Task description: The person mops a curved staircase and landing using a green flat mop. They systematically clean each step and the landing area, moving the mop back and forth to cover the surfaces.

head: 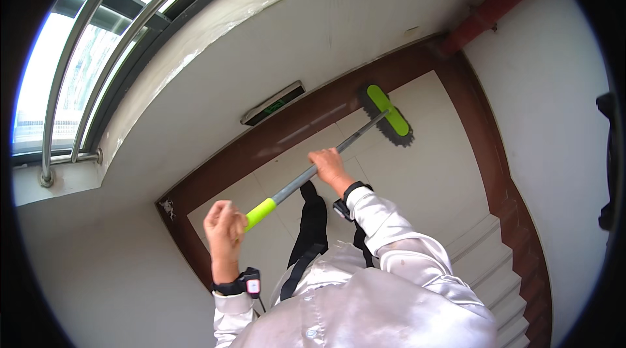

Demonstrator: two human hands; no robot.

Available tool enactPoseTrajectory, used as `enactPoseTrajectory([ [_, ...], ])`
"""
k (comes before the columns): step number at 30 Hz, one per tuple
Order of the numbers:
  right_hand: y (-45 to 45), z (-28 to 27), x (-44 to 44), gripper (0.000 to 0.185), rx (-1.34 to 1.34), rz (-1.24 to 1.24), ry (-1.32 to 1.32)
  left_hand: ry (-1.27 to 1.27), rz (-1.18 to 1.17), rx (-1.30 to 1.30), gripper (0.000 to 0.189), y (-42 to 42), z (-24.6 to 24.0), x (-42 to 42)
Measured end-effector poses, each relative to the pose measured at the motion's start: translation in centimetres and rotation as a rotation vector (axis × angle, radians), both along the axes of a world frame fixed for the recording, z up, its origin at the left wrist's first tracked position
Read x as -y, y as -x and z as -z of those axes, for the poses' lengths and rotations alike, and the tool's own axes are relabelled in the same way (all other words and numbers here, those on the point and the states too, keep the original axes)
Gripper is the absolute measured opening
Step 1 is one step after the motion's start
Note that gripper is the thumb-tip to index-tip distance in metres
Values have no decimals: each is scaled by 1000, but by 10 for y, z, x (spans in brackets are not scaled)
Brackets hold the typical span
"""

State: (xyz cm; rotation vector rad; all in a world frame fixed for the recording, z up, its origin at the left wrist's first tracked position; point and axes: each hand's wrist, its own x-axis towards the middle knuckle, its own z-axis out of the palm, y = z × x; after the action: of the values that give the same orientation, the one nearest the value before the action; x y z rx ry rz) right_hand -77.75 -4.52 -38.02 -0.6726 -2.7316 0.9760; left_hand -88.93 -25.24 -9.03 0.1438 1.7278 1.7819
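A long-handled mop [353, 137] lies slantwise across my view, with a grey pole and a lime-green grip [260, 213]. At its far end is a green oval head [388, 110] with a dark grey shaggy fringe [402, 140], placed over the tiled floor beside the dark red-brown border. My left hand [225, 225] is curled around the end of the grip, partly hiding it. Further along, my right hand [328, 164] holds the grey pole about halfway. Both wrists wear black straps with small devices.
Stairs [489, 279] descend or rise at the lower right; which, I cannot tell. A red pipe [494, 8] stands in the far corner. Low on the wall is an exit sign [273, 103]. Metal rails [80, 50] guard the window at upper left. My black-clad leg [313, 218] is below the pole.
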Motion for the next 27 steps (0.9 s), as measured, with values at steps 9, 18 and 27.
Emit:
enactPoseTrajectory([
  [9,41,27,3,18,175,-210,-70,60,-178,59,17,8,35,35],
  [18,137,-62,213,17,161,-763,320,127,-554,-159,17,2,-87,217],
  [27,105,-59,199,15,-21,-585,233,56,-575,-160,15,9,-77,211],
])
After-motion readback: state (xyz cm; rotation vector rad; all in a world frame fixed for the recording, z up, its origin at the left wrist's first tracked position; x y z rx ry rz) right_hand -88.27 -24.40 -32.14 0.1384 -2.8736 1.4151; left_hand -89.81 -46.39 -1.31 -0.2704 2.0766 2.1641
